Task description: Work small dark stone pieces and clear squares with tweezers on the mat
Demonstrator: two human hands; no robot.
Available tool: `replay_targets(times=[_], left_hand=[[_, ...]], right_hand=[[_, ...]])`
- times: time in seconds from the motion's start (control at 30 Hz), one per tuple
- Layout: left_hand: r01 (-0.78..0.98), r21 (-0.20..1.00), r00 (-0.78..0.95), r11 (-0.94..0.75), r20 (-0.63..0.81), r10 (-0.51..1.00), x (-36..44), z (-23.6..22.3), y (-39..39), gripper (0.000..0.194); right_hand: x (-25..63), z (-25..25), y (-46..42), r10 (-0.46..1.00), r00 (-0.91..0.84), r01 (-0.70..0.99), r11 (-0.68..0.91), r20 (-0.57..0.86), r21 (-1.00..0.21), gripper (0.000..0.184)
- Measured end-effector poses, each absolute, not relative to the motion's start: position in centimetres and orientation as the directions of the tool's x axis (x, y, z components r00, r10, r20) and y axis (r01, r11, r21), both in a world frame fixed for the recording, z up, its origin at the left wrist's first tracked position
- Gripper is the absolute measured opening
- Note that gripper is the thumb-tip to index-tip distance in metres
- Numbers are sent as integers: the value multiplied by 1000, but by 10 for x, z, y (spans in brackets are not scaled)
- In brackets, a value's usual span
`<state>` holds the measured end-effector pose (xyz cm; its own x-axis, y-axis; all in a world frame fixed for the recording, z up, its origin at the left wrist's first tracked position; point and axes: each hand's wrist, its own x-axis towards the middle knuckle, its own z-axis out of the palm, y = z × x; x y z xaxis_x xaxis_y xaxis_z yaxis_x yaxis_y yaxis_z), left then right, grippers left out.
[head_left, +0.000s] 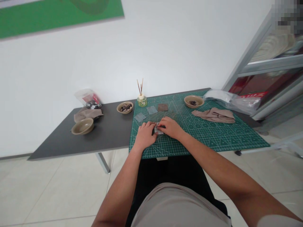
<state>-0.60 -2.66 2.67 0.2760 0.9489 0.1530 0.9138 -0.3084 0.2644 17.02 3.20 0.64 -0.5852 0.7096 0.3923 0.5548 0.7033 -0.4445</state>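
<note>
Near the front edge of the green gridded cutting mat (201,138), left of its centre, lies a small pale grey patterned square piece (159,130), with both bare hands on it. The left hand (145,135) rests at the piece's left side, fingers extended and thumb set a little apart; I cannot tell whether it grips or only steadies it. The right hand (170,127) has its thumb and fingertips drawn close together over the piece's upper right; what they pinch, if anything, is too small to tell. Farther back on the mat lie two pale blue-grey squares (140,117) and a brown square (163,107). Toward the mat's right side are a tan oval bowl (188,100) holding dark pieces and a crumpled brown cloth (214,115). Just beside the mat's left edge stands a tan bowl of dark and light stones (124,113)
</note>
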Motion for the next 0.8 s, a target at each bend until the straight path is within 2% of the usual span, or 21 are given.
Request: replay_targets(times=[0.13,0.33,0.47,0.53,0.7,0.8], left_hand=[[909,280,277,-309,147,950,-6,27,-26,43],[907,275,281,-320,174,944,-7,24,-25,43],[903,283,281,-324,182,942,-7,23,-24,40],[900,288,284,-328,183,941,-8,23,-24,39],[898,286,290,-334,187,939,-7,24,-24,42],[902,286,280,-323,181,943,-7,24,-23,41]], right_hand=[[171,8,30,678,-633,480,723,373,-497,7],[169,6,32,753,-531,574,658,390,-488,10],[168,8,33,690,-614,494,714,383,-496,5],[169,9,32,673,-641,459,721,369,-519,9],[170,8,32,744,-545,536,664,388,-521,10],[169,9,32,730,-571,527,677,376,-514,6]])
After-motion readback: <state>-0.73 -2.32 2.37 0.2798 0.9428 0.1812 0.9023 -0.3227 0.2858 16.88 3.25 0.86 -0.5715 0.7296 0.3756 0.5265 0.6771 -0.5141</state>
